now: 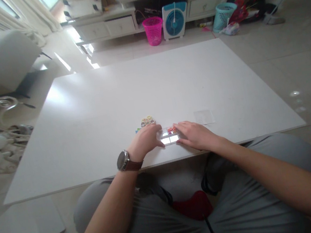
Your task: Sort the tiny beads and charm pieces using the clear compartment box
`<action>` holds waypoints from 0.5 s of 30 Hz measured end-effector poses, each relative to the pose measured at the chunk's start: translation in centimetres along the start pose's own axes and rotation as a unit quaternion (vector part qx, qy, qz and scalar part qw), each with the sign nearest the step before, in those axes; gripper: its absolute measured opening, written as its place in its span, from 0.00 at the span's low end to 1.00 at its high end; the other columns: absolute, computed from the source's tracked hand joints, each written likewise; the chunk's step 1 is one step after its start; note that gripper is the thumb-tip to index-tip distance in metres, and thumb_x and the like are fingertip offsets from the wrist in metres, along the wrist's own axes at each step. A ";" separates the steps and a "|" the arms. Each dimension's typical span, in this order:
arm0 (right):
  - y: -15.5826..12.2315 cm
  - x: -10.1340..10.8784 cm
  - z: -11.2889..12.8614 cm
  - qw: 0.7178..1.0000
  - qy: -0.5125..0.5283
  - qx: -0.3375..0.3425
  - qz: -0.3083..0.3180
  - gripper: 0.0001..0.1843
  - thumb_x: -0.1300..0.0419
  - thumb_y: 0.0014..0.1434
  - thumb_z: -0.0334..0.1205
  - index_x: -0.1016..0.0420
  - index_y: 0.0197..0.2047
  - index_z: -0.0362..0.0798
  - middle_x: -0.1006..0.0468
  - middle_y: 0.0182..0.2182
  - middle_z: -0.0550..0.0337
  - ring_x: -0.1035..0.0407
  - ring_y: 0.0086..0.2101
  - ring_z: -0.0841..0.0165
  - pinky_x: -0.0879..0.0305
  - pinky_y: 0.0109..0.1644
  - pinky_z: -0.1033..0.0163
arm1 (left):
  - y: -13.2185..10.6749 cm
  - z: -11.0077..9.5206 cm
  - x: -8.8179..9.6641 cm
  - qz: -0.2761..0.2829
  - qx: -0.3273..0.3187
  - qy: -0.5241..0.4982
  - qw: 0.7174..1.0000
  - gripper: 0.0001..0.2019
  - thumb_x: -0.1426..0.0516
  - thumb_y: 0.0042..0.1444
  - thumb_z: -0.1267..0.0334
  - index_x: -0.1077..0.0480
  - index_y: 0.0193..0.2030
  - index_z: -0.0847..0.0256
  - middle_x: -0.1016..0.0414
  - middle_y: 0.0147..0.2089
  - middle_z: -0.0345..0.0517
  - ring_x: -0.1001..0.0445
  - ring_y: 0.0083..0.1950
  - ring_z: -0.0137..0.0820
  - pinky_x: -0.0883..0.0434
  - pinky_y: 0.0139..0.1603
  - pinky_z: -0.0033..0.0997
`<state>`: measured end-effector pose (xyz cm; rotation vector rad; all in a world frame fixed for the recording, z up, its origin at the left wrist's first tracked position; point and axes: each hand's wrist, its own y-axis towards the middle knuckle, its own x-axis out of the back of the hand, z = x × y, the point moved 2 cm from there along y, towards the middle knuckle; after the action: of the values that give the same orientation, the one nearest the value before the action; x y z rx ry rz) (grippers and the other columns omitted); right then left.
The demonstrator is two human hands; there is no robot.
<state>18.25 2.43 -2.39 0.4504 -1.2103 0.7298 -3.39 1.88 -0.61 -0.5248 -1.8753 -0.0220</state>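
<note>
A small clear plastic compartment box (166, 140) lies on the white table near its front edge. My left hand (146, 139) grips the box's left end, thumb and fingers bent around it. At the right end, my right hand (194, 134) holds it the same way. Small red and orange pieces (171, 130) sit in the far right compartment; bright glare covers the near compartments. Just beyond my left hand is a cluster of pale ring-shaped pieces (147, 121), with a few green and blue bits (138, 130) beside it, partly hidden by the hand.
A flat transparent piece (204, 117), lid or bag I cannot tell, lies right of my right hand on the table (150, 85). Past the table stand a pink basket (154, 30), a blue fan (174, 20) and a light blue basket (223, 16).
</note>
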 end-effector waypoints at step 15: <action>0.1 0.0 0.0 1.000 0.002 -0.001 0.001 0.31 0.38 0.66 0.46 0.35 0.67 0.40 0.26 0.61 0.39 0.32 0.61 0.52 0.35 0.65 0.48 | 0.1 0.2 -0.2 0.002 0.002 0.002 1.000 0.23 0.26 0.43 0.57 0.24 0.45 0.59 0.19 0.46 0.49 0.23 0.48 0.43 0.30 0.48 0.36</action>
<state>18.19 2.46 -2.43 0.4456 -1.2084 0.7305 -3.42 1.97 -0.90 -0.5255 -1.8696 -0.0179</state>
